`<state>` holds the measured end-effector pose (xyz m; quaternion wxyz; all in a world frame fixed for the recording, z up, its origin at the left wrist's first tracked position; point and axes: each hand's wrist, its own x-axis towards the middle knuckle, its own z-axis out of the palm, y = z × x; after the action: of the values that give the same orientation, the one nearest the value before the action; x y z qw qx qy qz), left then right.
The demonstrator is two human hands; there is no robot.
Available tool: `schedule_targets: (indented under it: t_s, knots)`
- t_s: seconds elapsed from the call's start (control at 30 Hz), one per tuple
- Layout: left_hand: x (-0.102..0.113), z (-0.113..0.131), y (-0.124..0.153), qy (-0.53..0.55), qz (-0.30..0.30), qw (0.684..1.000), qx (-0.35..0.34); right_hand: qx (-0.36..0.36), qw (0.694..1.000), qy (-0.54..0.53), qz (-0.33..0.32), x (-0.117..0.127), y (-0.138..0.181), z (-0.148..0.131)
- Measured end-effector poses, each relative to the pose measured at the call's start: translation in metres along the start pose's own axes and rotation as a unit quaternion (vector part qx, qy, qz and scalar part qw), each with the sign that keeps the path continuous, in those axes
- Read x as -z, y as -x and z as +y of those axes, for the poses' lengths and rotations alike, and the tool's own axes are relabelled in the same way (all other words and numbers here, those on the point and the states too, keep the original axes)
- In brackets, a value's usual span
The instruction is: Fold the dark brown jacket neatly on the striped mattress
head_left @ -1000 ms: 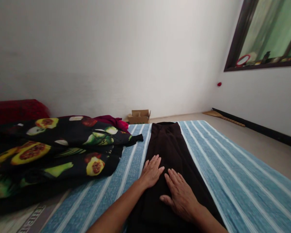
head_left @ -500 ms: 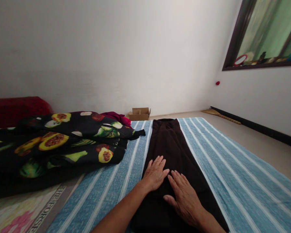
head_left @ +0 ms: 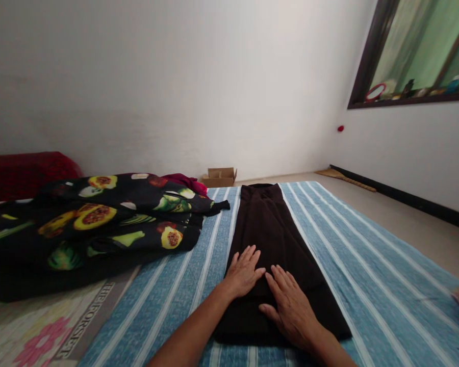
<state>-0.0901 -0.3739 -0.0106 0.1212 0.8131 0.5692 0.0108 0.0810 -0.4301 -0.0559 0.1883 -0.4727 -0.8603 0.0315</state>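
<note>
View dipped, hands outspread, seemingly flat on garment

Dim, diffuse light falls brightest on the wall, the dark garment showing little detail.

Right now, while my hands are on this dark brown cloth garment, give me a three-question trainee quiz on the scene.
1. True or false: the left hand and the right hand both rest on the dark brown cloth garment.
2. What lies under that garment? A) plain red blanket; B) blue-and-white striped cloth sheet; C) green towel.
3. Fill in: the black, fruit-printed cloth item lies to the person's ____ of the garment.

Key: 1. True; 2. B; 3. left.
</note>
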Motion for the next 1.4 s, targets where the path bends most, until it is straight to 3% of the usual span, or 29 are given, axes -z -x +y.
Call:
schedule_targets:
  t_s: [0.3, 0.67, 0.9, 1.4]
  knots:
    - [-0.008, -0.022, 0.029, 0.047, 0.069, 0.996, 0.009, 0.023, 0.995, -0.007, 0.1, -0.007, 0.033, -0.005]
    - [-0.032, -0.045, 0.028, 0.154, 0.218, 0.964, -0.002, 0.033, 0.991, 0.026, 0.128, -0.007, 0.036, -0.008]
    - [-0.036, -0.049, 0.028, 0.166, 0.232, 0.959, -0.011, 0.06, 0.99, 0.03, 0.128, -0.008, 0.039, -0.005]
    - [-0.035, -0.049, 0.03, 0.155, 0.229, 0.961, -0.017, 0.109, 0.992, 0.012, 0.055, 0.001, 0.04, -0.005]
